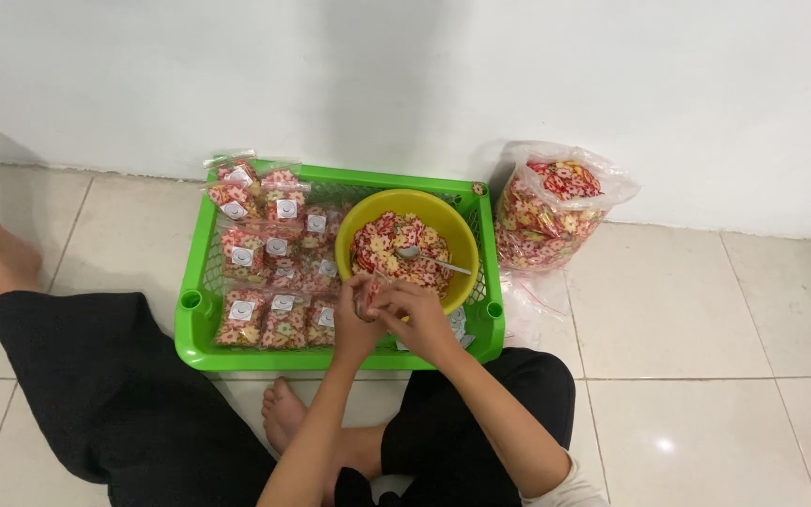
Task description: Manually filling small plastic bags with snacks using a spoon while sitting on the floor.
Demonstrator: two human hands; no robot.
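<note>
Both hands, left and right, pinch one small clear snack packet mid-frame.
One green plastic crate, one yellow round bowl, one metal spoon.

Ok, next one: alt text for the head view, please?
Seen from above, a person sitting on a tiled floor holds a small snack packet between the left hand and right hand, over a green plastic crate. The crate holds sealed snack packets and a yellow bowl of colourful snacks with a spoon.
</note>
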